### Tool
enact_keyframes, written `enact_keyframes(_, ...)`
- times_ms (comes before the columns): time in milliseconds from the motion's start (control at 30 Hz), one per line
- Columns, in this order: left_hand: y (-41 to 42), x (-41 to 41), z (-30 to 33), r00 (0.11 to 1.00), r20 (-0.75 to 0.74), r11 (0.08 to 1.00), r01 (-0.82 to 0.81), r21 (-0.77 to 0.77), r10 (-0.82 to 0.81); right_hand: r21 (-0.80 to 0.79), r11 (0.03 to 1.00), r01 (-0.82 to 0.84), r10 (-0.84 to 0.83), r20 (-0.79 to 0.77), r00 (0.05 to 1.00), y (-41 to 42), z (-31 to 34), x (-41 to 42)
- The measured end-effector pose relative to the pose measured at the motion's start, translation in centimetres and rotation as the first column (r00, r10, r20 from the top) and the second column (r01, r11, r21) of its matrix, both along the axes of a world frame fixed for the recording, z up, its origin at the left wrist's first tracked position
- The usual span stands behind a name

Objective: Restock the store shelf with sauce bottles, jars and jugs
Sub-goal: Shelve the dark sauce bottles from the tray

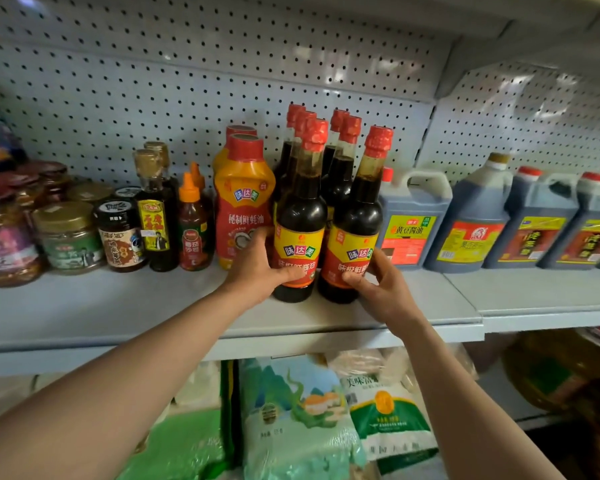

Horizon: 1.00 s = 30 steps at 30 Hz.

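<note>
Dark glass under both palms: my left hand (pixel 257 268) curls round the left soy sauce bottle (pixel 300 216) and my right hand (pixel 378 282) pinches the label of the right soy sauce bottle (pixel 355 220), both standing upright near the front of the shelf (pixel 118 306), just ahead of their red-capped row. I judge this the placing step. Next I should slide the pair back against that row, beside the oyster sauce bottle (pixel 243 188), then let go without tipping them.

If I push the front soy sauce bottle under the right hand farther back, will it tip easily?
Probably yes if pushed high: the soy sauce bottle is tall with a narrow neck. It looks nearly full, so likely heavy. The right hand holds it low, which seems safer.
</note>
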<state>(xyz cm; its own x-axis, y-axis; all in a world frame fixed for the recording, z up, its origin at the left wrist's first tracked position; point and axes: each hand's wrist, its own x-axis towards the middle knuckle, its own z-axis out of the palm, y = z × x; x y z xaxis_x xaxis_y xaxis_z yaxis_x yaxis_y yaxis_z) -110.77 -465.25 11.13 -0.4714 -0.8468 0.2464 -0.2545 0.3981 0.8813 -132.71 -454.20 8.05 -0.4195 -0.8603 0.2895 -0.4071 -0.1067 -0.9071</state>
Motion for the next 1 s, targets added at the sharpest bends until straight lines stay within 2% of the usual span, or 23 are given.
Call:
enact_keyframes(133, 0.5, -0.6, -0.2, 0.998, -0.012, 0.998, -0.057, -0.039, 0.057, -0.004, 0.999, 0.036, -0.035, 0.019, 0.999, -0.1, 0.1, 0.3)
enact_keyframes(400, -0.1, -2.0, -0.6, 0.985, -0.008, 0.982, -0.174, -0.073, 0.174, -0.023, 1.000, 0.005, -0.004, 0.022, 1.000, -1.0, 0.4, 0.2)
enact_keyframes(567, -0.3, -3.2, -1.4, 0.951, -0.018, 0.948, -0.308, -0.079, 0.307, -0.015, 0.999, 0.050, -0.050, -0.008, 0.999, -1.8, 0.1, -0.1)
enact_keyframes(800, -0.7, -4.0, -3.1, 0.906, -0.023, 0.890, -0.421, -0.175, 0.423, -0.025, 0.996, 0.084, -0.084, 0.009, 0.996, -3.3, -0.1, -0.2)
enact_keyframes(933, -0.6, -4.3, -3.3, 0.885, -0.086, 0.868, -0.465, -0.174, 0.457, -0.026, 0.994, 0.110, -0.112, -0.063, 0.992, -4.5, 0.2, -0.2)
enact_keyframes(1000, -0.6, -4.4, -3.8, 0.879, -0.122, 0.865, -0.475, -0.161, 0.460, -0.041, 0.991, 0.126, -0.126, 0.012, 0.992, -4.6, -0.2, 0.1)
